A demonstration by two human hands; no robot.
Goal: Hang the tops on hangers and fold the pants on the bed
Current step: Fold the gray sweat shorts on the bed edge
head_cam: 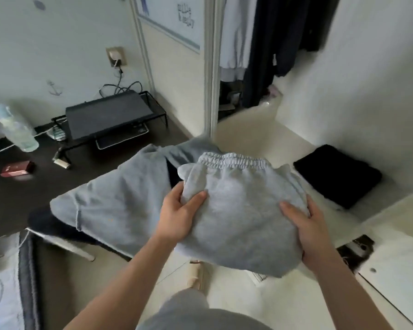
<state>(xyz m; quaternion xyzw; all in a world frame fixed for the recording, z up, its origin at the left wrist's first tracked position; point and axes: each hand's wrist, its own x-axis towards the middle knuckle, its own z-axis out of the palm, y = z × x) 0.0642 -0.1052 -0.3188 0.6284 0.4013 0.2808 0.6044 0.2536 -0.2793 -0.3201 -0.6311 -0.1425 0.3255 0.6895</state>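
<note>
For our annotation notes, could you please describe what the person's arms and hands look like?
The left forearm and right forearm are bare; no sleeves show. The left hand and right hand wear no gloves, and no watch, ring or bracelet is visible.

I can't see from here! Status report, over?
Left hand, right hand gripping folded grey pants. Pants held up, not set down. Folded black garment beyond, apart.
</note>
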